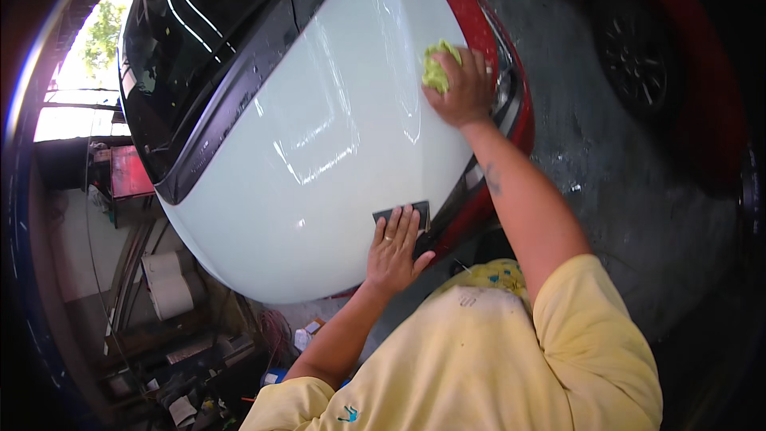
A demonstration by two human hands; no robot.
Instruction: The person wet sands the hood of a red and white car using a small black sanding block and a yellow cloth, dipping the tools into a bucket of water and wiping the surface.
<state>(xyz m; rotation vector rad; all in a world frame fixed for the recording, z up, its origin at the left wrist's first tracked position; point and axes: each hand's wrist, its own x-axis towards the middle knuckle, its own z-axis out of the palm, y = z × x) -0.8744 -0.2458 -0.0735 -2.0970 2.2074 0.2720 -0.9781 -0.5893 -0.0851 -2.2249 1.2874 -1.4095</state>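
Observation:
A white car hood [319, 128] with red edges slopes in front of me, with wet-looking streaks and light reflections on it. My left hand [393, 251] lies flat near the hood's front edge, fingers stretched out over a dark square sheet that looks like sandpaper [424, 211]. Farther up and to the right, my right hand [465, 88] is closed around a crumpled yellow-green cloth [436, 73], close to the hood's right edge by the headlight. The palm hides part of the cloth.
The dark windshield [207, 24] rises at the upper left. Another red car's wheel [634, 64] stands at the right across the grey floor [574, 144]. White rolls [169, 283] and clutter lie at the lower left, beside a red box [130, 172].

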